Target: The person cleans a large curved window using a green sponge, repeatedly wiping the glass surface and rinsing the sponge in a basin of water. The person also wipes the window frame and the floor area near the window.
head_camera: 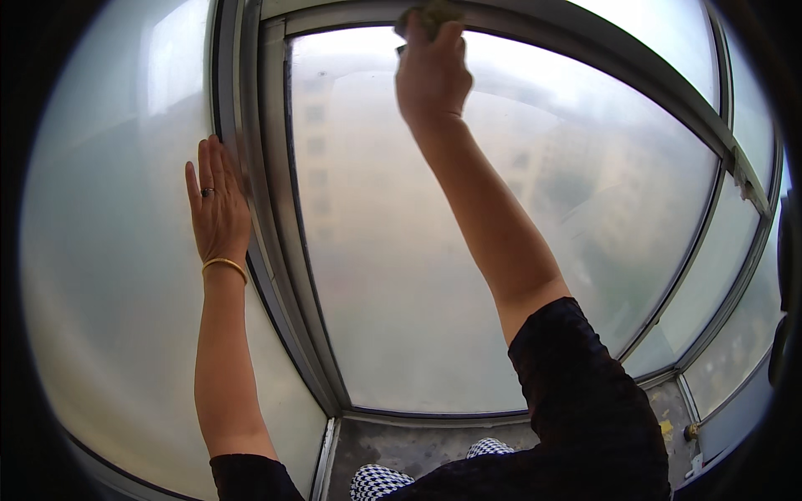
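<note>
My right hand [433, 78] is raised to the top of a fogged window pane [407, 250]. Its fingers grip a dark greenish cloth or pad [432, 15], blurred and pressed near the upper metal frame rail [532, 41]. Flat against the left side, my left hand [220, 200] rests with fingers extended on a frosted glass panel [119, 269], its inner edge along the vertical metal frame [263, 188]. It holds nothing. A ring and a gold bangle [224, 268] are on that hand and wrist.
Narrower panes [702, 282] in metal frames line the right side. A latch-like fitting [745, 185] sits on the right frame. Below lies a grey, stained floor or ledge [401, 441], with checkered fabric [379, 482] at my body. A small brass-coloured fitting [691, 432] is at lower right.
</note>
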`<move>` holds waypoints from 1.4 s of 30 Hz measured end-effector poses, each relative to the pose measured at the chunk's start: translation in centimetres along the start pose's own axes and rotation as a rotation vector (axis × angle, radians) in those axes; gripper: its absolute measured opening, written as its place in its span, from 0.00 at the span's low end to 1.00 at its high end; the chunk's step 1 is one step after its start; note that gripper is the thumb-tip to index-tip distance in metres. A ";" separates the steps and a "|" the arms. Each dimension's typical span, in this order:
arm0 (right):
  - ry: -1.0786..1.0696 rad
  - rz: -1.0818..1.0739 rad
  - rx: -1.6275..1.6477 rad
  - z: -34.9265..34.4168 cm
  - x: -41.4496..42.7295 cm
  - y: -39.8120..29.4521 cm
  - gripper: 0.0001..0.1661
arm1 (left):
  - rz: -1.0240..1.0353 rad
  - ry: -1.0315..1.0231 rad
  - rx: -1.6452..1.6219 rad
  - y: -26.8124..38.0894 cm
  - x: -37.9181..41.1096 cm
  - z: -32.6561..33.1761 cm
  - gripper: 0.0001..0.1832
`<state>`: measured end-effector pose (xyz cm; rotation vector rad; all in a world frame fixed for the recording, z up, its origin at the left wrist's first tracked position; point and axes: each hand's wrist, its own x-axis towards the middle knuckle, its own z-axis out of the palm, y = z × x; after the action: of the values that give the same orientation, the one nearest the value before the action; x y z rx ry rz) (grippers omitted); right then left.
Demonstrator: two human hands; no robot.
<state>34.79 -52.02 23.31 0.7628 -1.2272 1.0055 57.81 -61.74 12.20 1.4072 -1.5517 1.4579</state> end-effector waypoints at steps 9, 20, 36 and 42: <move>-0.114 -0.414 -0.019 -4.2 -2.4 8.0 0.19 | -0.023 -0.087 -0.022 -0.5 -0.2 -0.1 0.30; 0.073 0.205 -0.216 -8.0 -6.6 13.5 0.15 | -0.047 -0.155 0.011 -0.9 0.1 -0.9 0.32; -0.133 0.186 -0.237 -11.4 -6.1 13.4 0.22 | -0.057 -0.193 0.105 0.3 -0.1 -1.9 0.31; -0.129 -0.511 0.187 -5.4 -12.6 2.7 0.04 | -0.036 -0.097 0.114 -0.7 -0.1 -1.2 0.30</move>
<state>34.03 -48.67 9.78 1.2304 -0.9783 0.6591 58.15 -60.44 12.64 1.5857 -1.5142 1.4971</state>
